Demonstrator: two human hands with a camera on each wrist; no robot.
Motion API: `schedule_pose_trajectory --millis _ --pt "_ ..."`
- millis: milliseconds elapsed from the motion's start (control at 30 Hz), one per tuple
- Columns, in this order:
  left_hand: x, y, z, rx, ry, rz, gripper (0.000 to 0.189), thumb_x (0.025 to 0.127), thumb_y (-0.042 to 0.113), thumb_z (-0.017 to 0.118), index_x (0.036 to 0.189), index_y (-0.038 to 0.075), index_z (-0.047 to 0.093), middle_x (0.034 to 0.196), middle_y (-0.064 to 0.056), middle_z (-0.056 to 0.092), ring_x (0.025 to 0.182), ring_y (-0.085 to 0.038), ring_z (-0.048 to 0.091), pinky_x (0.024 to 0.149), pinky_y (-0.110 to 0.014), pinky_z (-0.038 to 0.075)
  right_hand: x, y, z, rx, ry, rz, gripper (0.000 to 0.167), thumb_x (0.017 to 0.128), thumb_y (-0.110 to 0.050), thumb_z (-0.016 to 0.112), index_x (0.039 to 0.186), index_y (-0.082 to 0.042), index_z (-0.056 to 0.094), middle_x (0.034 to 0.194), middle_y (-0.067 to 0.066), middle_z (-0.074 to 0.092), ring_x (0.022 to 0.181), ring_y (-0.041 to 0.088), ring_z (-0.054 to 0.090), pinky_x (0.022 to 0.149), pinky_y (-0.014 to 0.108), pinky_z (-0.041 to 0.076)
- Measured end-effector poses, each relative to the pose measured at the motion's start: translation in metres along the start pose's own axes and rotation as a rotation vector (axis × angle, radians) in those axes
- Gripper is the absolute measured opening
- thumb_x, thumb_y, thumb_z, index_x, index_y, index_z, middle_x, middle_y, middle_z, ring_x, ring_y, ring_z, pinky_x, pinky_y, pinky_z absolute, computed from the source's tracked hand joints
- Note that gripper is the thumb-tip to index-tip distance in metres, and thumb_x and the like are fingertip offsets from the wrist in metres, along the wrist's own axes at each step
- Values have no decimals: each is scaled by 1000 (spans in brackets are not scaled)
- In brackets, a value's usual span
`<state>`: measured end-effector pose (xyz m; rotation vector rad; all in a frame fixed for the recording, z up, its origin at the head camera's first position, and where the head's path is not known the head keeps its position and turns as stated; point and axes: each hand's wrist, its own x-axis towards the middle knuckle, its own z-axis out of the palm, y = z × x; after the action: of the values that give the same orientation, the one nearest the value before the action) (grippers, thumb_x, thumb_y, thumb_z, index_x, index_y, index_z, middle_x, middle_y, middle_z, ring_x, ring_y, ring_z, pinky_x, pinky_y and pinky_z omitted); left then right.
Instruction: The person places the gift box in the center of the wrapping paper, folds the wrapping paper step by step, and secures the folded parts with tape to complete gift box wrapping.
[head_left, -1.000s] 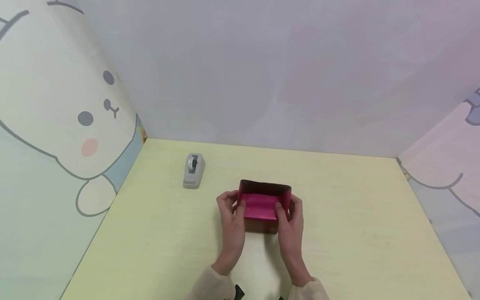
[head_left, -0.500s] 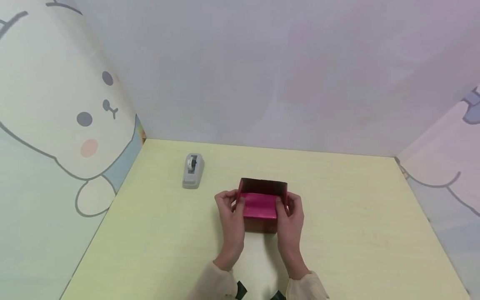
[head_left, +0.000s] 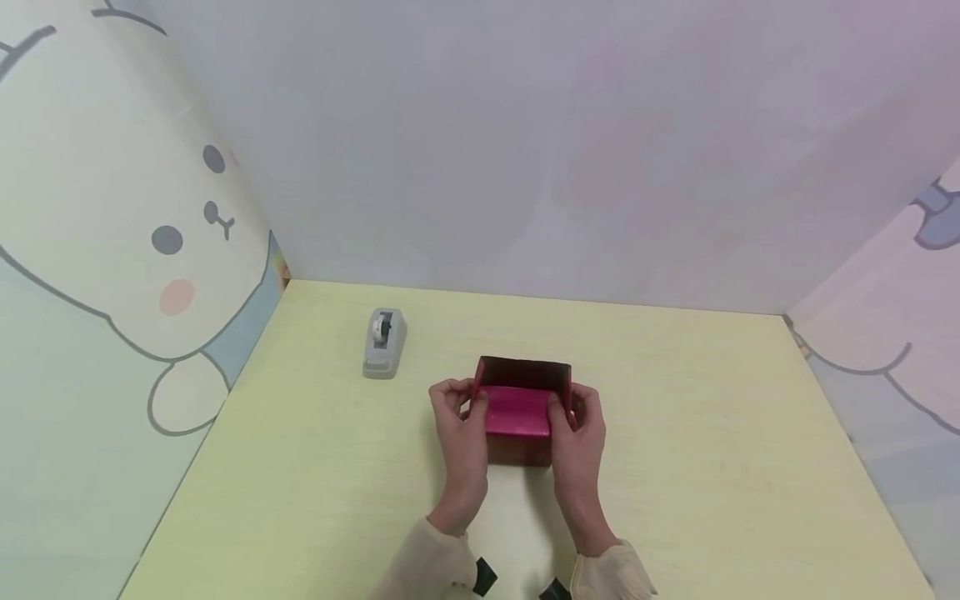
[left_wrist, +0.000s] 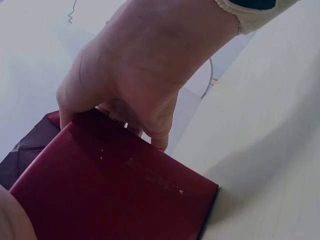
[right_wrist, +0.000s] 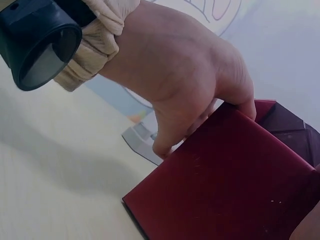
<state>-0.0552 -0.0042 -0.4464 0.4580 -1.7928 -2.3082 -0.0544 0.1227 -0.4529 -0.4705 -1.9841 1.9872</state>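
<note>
A dark red box (head_left: 519, 451) stands on the table in front of me, with a dark inner back wall and a bright magenta surface facing up. My left hand (head_left: 462, 446) grips its left side, and my right hand (head_left: 581, 446) grips its right side. Both thumbs reach over onto the magenta surface, while the other fingers lie outside, partly hidden. In the left wrist view the box's scuffed outer wall (left_wrist: 120, 185) fills the lower part, below the left hand (left_wrist: 135, 65). The right wrist view has the right hand (right_wrist: 185, 70) at the edge of the box (right_wrist: 215, 180).
A grey tape dispenser (head_left: 384, 346) sits on the pale yellow table (head_left: 697, 442), behind and left of the box. Tall panels with cartoon figures (head_left: 168, 242) border the table at left and right, and a plain pale wall (head_left: 525, 150) closes off the back.
The box's back right corner has shifted slightly left, so its rear edge looks more level. Both hands keep their grip with only small movements.
</note>
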Motion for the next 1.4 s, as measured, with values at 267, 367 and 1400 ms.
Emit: schedule_pose_trajectory --millis 267,367,1400 --pt "-9 9 -11 197 -30 78 49 98 14 70 140 13 45 141 -4 57 137 -22 49 110 -48 35 -1 -1 1 24 24 -23 21 100 0 62 121 0 61 113 1 66 111 11 64 96 14 51" --pt "-19 15 -20 295 4 270 54 93 3 70 141 11 47 142 -4 54 137 -20 47 111 -46 36 -1 -1 1 17 20 -25 21 100 -2 63 120 0 61 112 1 66 108 12 64 93 15 52" --pt "-39 -4 -12 1376 -256 1094 63 81 11 67 143 13 62 147 -6 63 139 -27 56 117 -43 43 1 1 -5 -141 -21 -26 21 103 -13 63 122 -5 61 116 9 69 108 14 65 96 20 48"
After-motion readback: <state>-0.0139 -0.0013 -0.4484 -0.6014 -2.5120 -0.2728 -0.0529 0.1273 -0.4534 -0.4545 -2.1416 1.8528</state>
